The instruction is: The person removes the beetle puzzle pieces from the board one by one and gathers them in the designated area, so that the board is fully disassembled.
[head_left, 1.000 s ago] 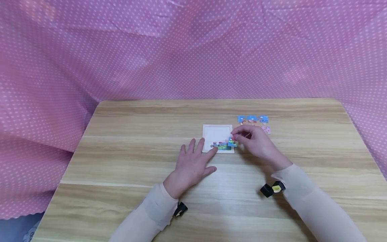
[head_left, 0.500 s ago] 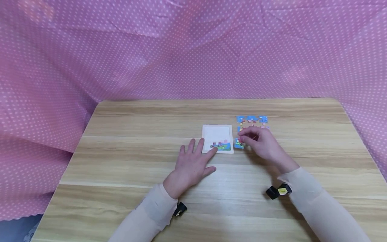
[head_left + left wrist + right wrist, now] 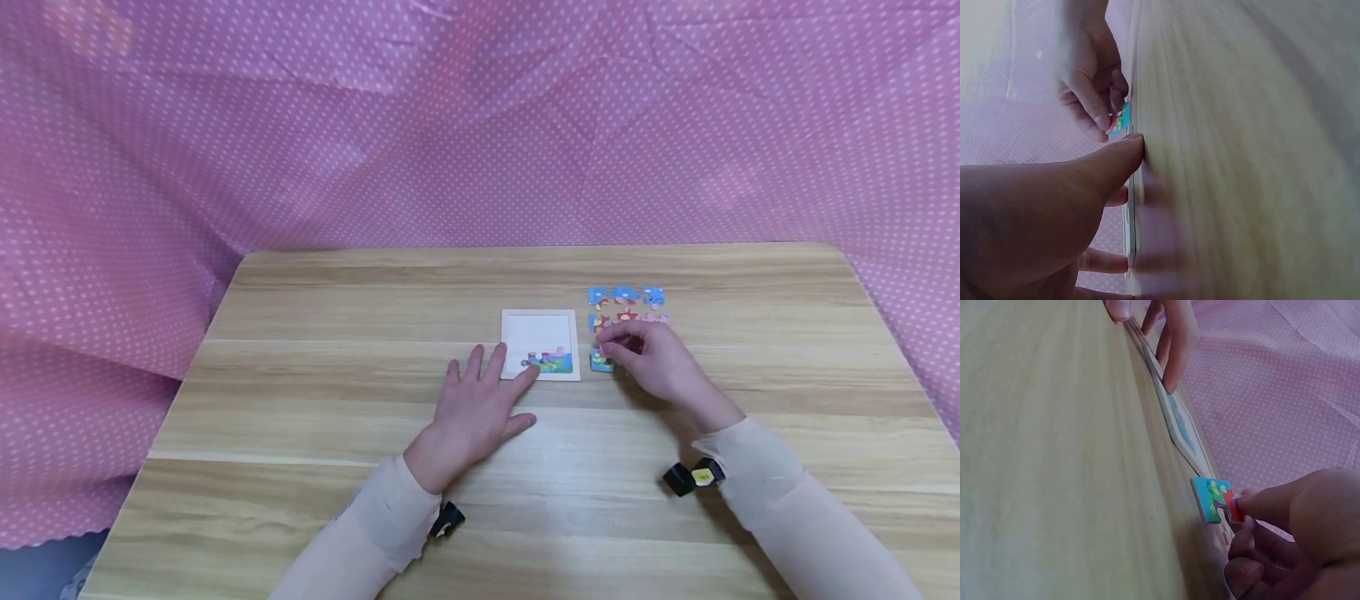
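My right hand (image 3: 654,360) pinches a puzzle piece (image 3: 1211,495) between thumb and fingers, just right of the puzzle frame (image 3: 578,346). Blue, green and red are printed on this piece, and in the right wrist view it stands tilted near the table surface. Spread flat, my left hand (image 3: 467,414) rests its fingers on the frame's lower left part. A few joined pieces (image 3: 557,362) lie in the lower right of the white frame; the thumb side of the left hand covers part of that row.
Beyond my right hand lie several loose puzzle pieces (image 3: 626,293) in rows, partly hidden by the fingers. The wooden table (image 3: 337,333) reaches back to a pink dotted curtain (image 3: 480,133). Black wrist devices (image 3: 681,479) hang beside both sleeves.
Holding the puzzle piece, my right hand has moved right, off the frame's right edge to the table beside it. More of the loose rows shows. The left hand has stayed put.
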{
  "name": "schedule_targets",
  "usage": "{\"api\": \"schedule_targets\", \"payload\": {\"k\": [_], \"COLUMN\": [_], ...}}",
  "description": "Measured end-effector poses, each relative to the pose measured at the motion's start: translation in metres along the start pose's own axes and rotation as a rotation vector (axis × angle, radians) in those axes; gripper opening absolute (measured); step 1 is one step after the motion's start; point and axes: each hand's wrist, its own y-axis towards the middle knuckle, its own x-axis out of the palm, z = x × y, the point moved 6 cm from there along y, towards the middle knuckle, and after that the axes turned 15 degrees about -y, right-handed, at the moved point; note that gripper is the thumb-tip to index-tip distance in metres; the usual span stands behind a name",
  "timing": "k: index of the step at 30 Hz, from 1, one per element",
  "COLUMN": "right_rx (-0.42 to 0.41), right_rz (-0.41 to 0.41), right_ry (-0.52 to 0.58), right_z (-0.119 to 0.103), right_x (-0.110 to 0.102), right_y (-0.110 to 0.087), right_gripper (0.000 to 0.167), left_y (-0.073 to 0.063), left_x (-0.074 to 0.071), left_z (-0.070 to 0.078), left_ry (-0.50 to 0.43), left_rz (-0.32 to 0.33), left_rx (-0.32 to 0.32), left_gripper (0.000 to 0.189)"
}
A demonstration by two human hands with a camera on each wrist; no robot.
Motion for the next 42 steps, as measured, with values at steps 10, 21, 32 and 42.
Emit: {"api": "schedule_targets", "payload": {"k": [10, 21, 32, 42], "right_rx": [-0.018, -0.142, -0.104, -0.090], "right_rz": [0.052, 0.001, 0.020, 0.039], "right_ry": [-0.070, -0.178, -0.179, -0.183], "right_z": [0.000, -0.012, -0.011, -0.011], "right_x": [0.000, 0.002, 0.005, 0.007], "right_y": [-0.003, -0.013, -0.011, -0.011], "right_gripper": [0.016, 0.029, 0.022, 0.023], "left_y": [0.002, 0.002, 0.001, -0.001], "left_x": [0.000, 0.000, 0.000, 0.000], "left_z": [0.001, 0.001, 0.001, 0.002], "left_ry": [-0.006, -0.012, 0.009, 0.036], "left_rz": [-0.017, -0.020, -0.015, 0.013], "left_rx": [-0.012, -0.018, -0.016, 0.006], "left_gripper": [0.067, 0.068, 0.068, 0.067]}}
